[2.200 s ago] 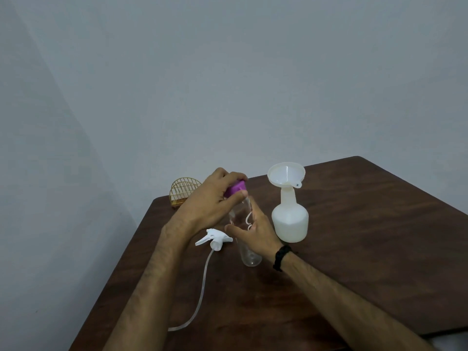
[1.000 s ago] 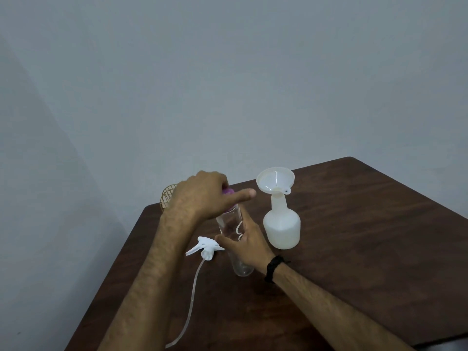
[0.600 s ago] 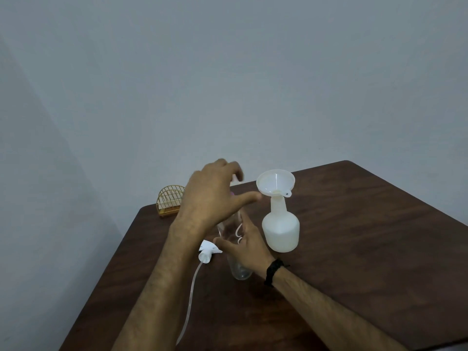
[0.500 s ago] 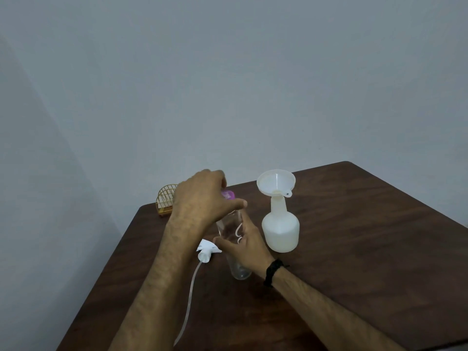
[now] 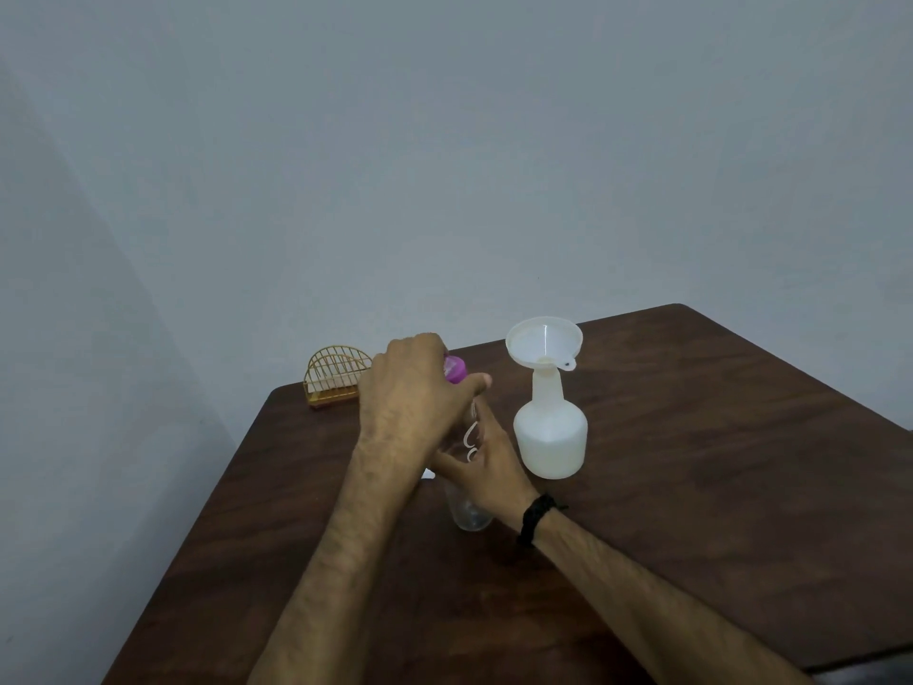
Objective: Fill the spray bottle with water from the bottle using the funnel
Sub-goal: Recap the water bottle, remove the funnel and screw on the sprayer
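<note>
From my head camera, the clear plastic water bottle (image 5: 468, 511) stands upright on the dark brown wooden table (image 5: 691, 487), and I place everything else by it. My right hand (image 5: 486, 467) is wrapped around the bottle's middle from the right side, fingers closed on its clear wall, with a black band (image 5: 536, 519) on that wrist. A white curling mark shows on the bottle between my fingers, and its rounded base sits on the wood just below my hand. My left hand (image 5: 412, 393) reaches across from the left and is closed over the bottle's top, fingers curled down around the bright purple cap (image 5: 455, 370), of which only a sliver shows past my knuckles; my thumb points out to the right. Whether the cap is loose or tight on the neck I cannot tell.

Just to the right of the bottle, apart from it, stands the white opaque plastic spray bottle (image 5: 550, 437), wide and round at the bottom with a slim neck, its trigger head off. A white plastic funnel (image 5: 544, 344) sits upright in that neck, with a small tab with a hole on its rim.

Behind the bottle to the left, near the table's far edge, stands a small gold wire arched holder (image 5: 336, 380). A white bit (image 5: 428, 474) peeks out left of the bottle under my left forearm; I cannot tell what it is.
</note>
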